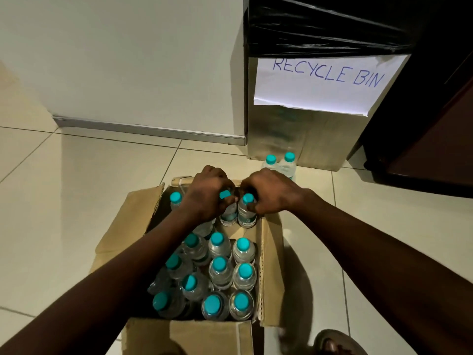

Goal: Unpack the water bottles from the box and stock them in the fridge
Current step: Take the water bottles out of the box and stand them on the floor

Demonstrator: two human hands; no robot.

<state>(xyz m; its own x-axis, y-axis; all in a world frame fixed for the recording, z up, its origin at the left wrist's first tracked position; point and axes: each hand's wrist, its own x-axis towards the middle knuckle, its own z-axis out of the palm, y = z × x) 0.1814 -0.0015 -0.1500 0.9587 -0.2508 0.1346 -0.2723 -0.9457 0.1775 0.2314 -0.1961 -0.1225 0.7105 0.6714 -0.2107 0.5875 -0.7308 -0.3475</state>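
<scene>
- left hand (207, 193): fingers curled round the neck of a bottle (228, 208) at the far end of the box (266, 254), just under its teal cap.
- right hand (268, 192): fingers wrapped round the neck of the neighbour bottle (247, 212), thumb side toward the left hand. The two hands are nearly touching.
- Neck grip makes sense, I'd guess: bottles are packed tight, the neck is the only part with room for fingers.
- Both held bottles stand upright, long axis vertical, caps up, bases down in the box. Can't tell if they have left the box bottom.
- remaining bottles (220, 272): rows filling the near part of the box, caps up, a few on the left side leaning. One lone bottle sits in the far-left corner.
- Box is on the tiled floor (76, 175), flaps folded outward, so access from above is free.
- two bottles (280, 163) stand on the floor just beyond the box, in front of the recycle bin (322, 129), probably staged for carrying.
- Fridge not identifiable in view; dark cabinet at right, can't tell what it is.
- Task looks early: most stock is in the box.
</scene>
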